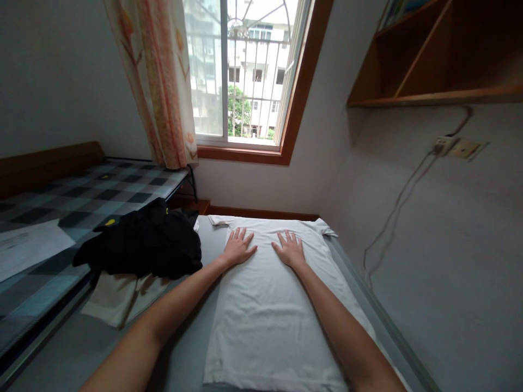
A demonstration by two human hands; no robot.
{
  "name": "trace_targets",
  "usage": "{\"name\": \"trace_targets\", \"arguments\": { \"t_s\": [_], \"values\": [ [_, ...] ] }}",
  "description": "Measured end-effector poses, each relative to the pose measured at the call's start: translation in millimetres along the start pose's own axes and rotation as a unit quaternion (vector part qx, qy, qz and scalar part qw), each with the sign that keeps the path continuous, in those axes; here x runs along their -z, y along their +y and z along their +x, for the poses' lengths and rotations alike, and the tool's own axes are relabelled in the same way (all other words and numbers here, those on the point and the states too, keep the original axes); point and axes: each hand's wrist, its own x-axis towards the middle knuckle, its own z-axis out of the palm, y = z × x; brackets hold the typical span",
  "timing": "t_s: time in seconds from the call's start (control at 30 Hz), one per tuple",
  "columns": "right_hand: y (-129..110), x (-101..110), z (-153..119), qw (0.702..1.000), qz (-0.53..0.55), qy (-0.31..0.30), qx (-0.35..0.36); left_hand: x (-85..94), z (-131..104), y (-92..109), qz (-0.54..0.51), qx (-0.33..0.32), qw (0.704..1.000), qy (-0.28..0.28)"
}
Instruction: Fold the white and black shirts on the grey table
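Note:
A white T-shirt (269, 321) lies spread out on a grey surface (192, 326), its sleeves at the far end and its hem towards me. My left hand (239, 247) rests flat on the upper left part of the shirt, fingers spread. On the upper right part lies my right hand (289, 249), also flat with its fingers apart. Neither hand grips anything. Small creases run across the cloth below my hands. Left of the shirt is a heap of black clothing (147, 239), with a folded beige cloth (114, 296) partly under it.
A bed with a checked mattress (134, 182) stands at the left, with a sheet of paper (32, 245) on it. Ahead are a curtain (163, 81) and a barred window (249, 81). A wooden shelf (433, 95) and a power socket (443, 146) with a hanging cord are on the right wall.

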Motion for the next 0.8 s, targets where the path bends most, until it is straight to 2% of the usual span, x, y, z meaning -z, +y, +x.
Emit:
{"name": "trace_targets", "arguments": {
  "t_s": [0.07, 0.17, 0.23, 0.33, 0.43, 0.8],
  "values": [
    [-3, 0, -1, 1.0, 0.006, 0.028, 0.002, 2.3, -3, 2, -0.009, -0.005, 0.999, 0.032],
    [-6, -1, -12, 0.995, 0.004, 0.1, 0.014, 9.6, -20, 6, -0.042, -0.047, 0.995, 0.083],
    [-8, -2, -21, 0.992, 0.001, 0.123, 0.023, 14.1, -36, 8, -0.058, -0.08, 0.991, 0.085],
    [-10, -4, -31, 0.997, 0.0, 0.081, 0.012, 15.5, -56, 7, -0.05, -0.105, 0.992, 0.051],
    [-11, -6, -34, 0.999, -0.003, 0.046, 0.001, 12.6, -64, 4, -0.039, -0.109, 0.993, 0.028],
    [-8, -7, -32, 0.999, -0.01, 0.049, 0.001, 11.7, -62, 4, -0.083, -0.084, 0.991, 0.063]
  ]
}}
